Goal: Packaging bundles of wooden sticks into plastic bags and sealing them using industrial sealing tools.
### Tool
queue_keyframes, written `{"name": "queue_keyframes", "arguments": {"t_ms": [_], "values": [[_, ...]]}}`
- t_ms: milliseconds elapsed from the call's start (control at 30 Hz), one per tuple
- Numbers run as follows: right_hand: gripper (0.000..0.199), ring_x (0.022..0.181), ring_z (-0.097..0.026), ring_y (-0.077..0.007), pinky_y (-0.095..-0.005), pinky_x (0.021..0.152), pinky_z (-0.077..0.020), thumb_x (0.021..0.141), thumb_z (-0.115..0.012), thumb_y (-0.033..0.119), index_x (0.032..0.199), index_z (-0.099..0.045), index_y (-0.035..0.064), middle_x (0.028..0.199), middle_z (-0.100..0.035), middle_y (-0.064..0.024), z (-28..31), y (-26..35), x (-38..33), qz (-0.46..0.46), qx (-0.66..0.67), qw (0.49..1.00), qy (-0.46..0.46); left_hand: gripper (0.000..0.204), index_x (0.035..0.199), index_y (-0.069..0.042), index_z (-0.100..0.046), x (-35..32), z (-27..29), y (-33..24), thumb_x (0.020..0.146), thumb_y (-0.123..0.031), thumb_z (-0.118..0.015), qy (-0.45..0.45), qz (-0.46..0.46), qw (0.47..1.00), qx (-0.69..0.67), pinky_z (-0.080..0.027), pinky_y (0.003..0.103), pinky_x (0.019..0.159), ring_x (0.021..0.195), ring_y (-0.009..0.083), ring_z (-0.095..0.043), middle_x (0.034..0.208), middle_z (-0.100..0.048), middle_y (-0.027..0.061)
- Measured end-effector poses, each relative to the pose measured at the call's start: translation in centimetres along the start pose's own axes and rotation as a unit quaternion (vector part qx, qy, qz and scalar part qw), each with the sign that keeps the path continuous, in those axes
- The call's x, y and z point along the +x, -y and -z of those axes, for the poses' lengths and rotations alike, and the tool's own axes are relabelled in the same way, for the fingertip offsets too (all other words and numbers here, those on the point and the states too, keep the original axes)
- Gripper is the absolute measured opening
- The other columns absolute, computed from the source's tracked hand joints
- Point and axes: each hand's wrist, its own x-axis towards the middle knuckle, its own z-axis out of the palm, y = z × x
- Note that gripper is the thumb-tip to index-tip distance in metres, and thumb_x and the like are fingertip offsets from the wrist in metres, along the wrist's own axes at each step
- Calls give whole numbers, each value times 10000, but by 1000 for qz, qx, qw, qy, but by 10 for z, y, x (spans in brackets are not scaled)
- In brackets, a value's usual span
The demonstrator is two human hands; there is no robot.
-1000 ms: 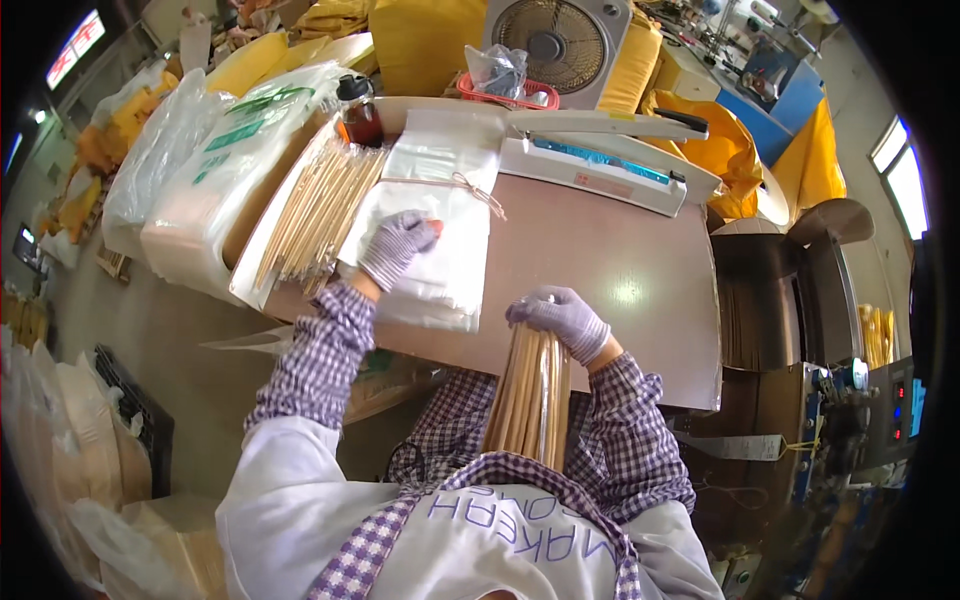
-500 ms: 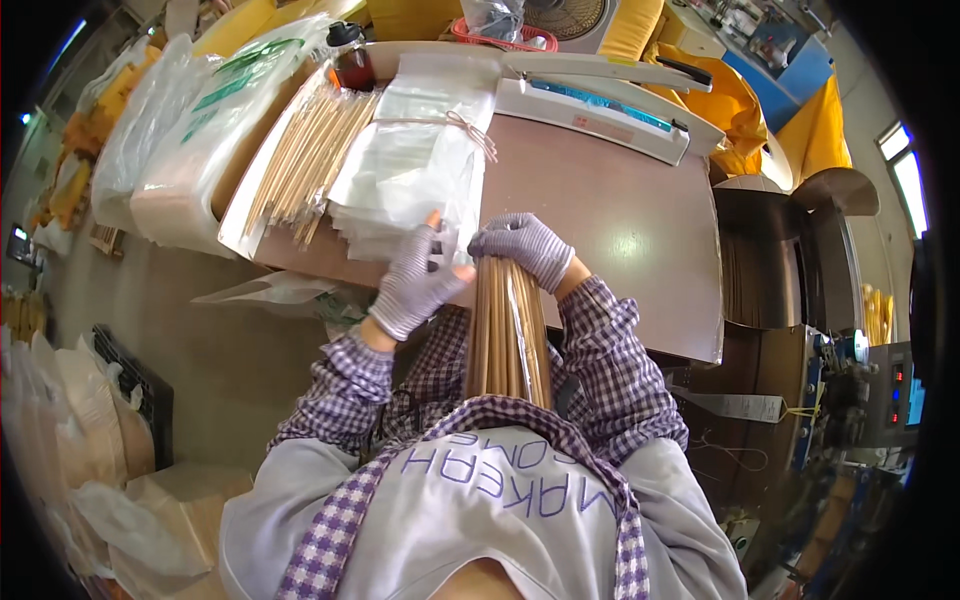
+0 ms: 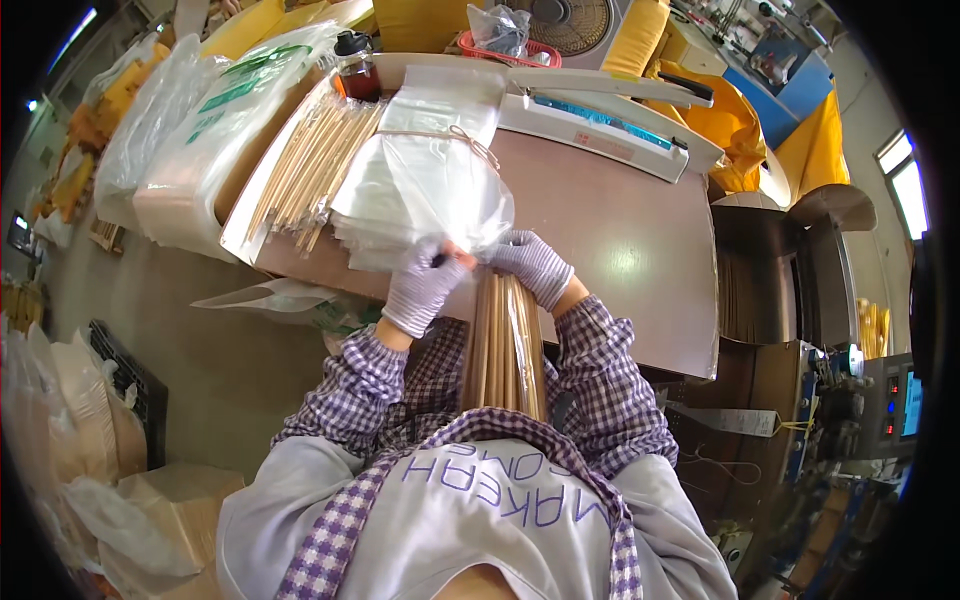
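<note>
My left hand [image 3: 424,287], in a grey striped glove with bare fingertips, is closed on the near edge of a clear plastic bag [image 3: 480,210]. That bag is partly lifted from a stack of flat clear bags [image 3: 385,205] tied with a thin cord [image 3: 462,136]. My right hand [image 3: 534,266], gloved alike, has its fingers closed at the same bag's right edge; its thumb is hidden. Just below both hands, a bundle of thin wooden sticks [image 3: 503,345] in clear wrap stands upright against my lap, its top end beside my right hand.
More wooden sticks [image 3: 312,165] lie in an open carton left of the stack. A bottle [image 3: 356,66] with a dark lid stands behind. A long-armed bag sealer [image 3: 600,130] sits at the back of the brown table [image 3: 630,240]. An open cardboard box [image 3: 760,270] is at right.
My left hand has closed on the bag, lifting its near edge. My right hand has moved from over the bundle's top to the bag's edge.
</note>
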Motion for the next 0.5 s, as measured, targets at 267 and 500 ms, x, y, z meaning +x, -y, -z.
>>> {"name": "queue_keyframes", "arguments": {"t_ms": [267, 500], "values": [[221, 809, -561, -228, -328, 782, -433, 780, -543, 198, 803, -593, -16, 919, -598, -144, 29, -21, -15, 223, 135, 950, 172, 65, 841, -27, -567, 39, 19, -2, 814, -81, -591, -168, 70, 937, -297, -380, 182, 533, 596, 56, -467, 712, -559, 7], [577, 995, -523, -204, -299, 848, -434, 775, -629, 284, 1218, -423, -25, 1117, -526, -126, -18, 8, -30, 236, 72, 969, 3, 112, 831, -4, -619, -1, -18, -74, 768, -92, -650, 148, -157, 976, -27, -508, 234, 570, 620, 134, -609, 744, -645, 66]]}}
